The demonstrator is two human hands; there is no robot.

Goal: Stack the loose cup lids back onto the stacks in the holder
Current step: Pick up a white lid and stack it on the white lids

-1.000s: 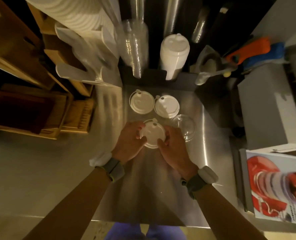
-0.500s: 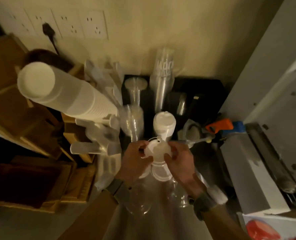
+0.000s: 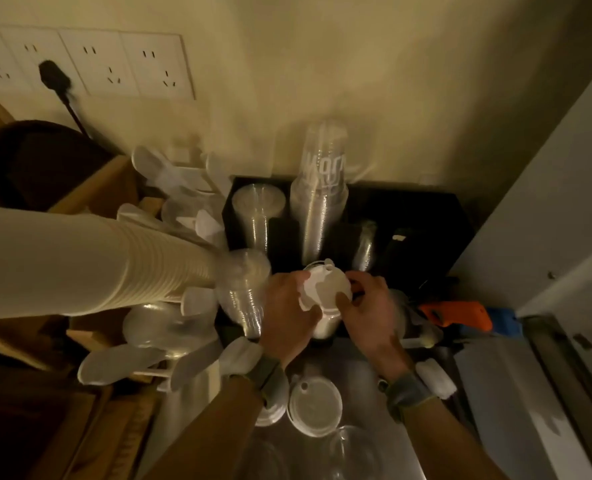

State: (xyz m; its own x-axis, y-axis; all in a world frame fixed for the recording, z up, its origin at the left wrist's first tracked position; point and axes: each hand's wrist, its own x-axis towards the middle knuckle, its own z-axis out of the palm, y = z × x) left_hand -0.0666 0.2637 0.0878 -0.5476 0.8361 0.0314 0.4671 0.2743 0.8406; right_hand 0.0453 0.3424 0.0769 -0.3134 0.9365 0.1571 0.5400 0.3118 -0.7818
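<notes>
- Half a second ago the white lid (image 3: 325, 287) was held just short of the white lid stack (image 3: 324, 323); it now sits at the stack's top, and the view has tipped up to show more wall.
- The left hand (image 3: 289, 315) pinches the lid's edge at 9 o'clock, the right hand (image 3: 367, 311) at 3 o'clock; both are grasping it.
- The stack stands in the black holder (image 3: 422, 216), at 6 o'clock from the tall clear cup stack (image 3: 322, 202).
- Another loose lid (image 3: 315, 407) lies on the steel counter (image 3: 357, 375) at 6 o'clock from the hands, between the forearms.
- A cream wall carries a row of sockets (image 3: 90, 64) at 11 o'clock, one with a black plug (image 3: 54, 77).
- A white paper cup stack (image 3: 80, 261) leans in at 9 o'clock; an orange tool (image 3: 457, 315) lies at 3 o'clock.
- The held lid is round, white and opaque, with a small raised tab at its far rim.
</notes>
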